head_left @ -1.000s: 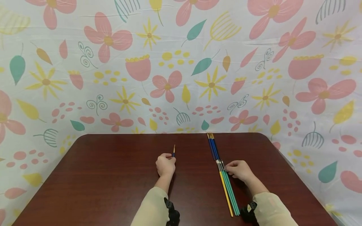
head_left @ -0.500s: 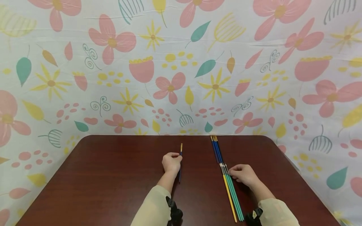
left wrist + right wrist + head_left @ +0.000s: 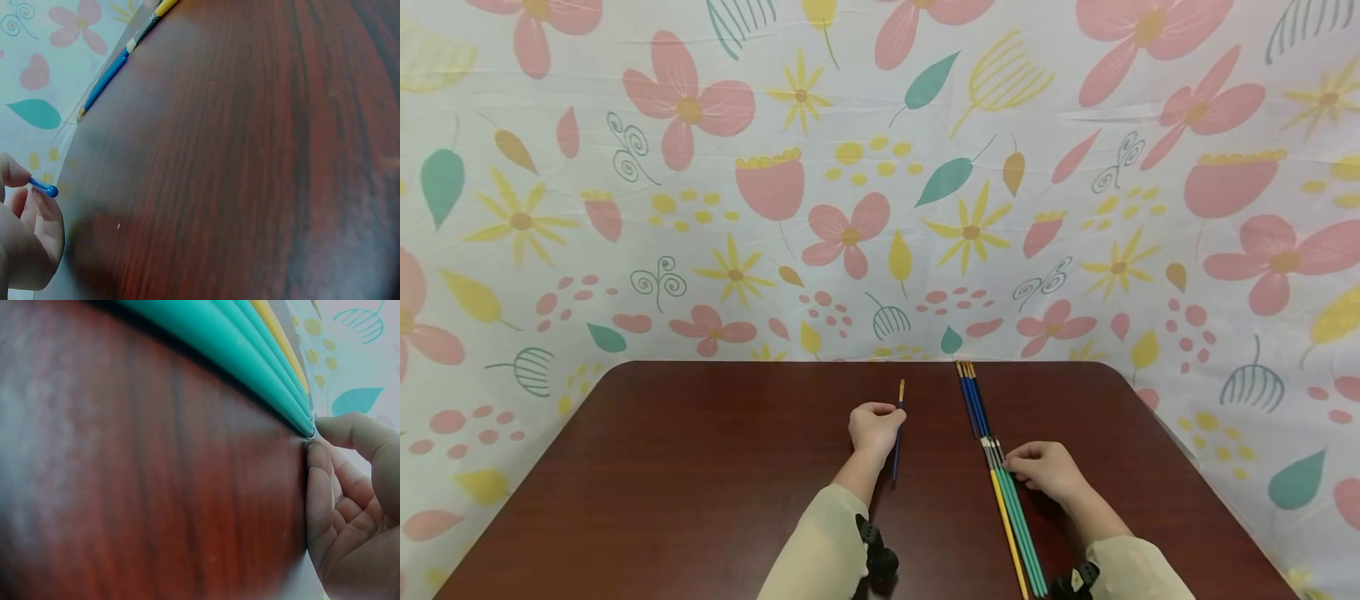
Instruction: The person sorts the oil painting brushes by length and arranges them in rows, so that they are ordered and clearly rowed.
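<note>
In the head view my left hand [image 3: 874, 429] pinches a blue paintbrush [image 3: 896, 457] with its bristle tip pointing away. The handle's rounded blue end [image 3: 50, 189] sticks out past the fingers in the left wrist view. My right hand [image 3: 1047, 471] has thumb and forefinger at the ferrule end of the outermost green paintbrush [image 3: 1028, 533]. Those fingertips [image 3: 328, 428] close about the end of the green handle in the right wrist view. More green paintbrushes lie alongside, with a yellow paintbrush [image 3: 1011, 533] on their left side.
Several blue paintbrushes [image 3: 973, 404] lie in line beyond the green and yellow ones, reaching the far edge of the dark wooden table [image 3: 700, 467]. A flower-printed cloth [image 3: 850, 183] hangs right behind the table.
My left hand has moved right with the blue paintbrush, closer to the row, and more of the handle shows. The right hand stays at the green paintbrushes.
</note>
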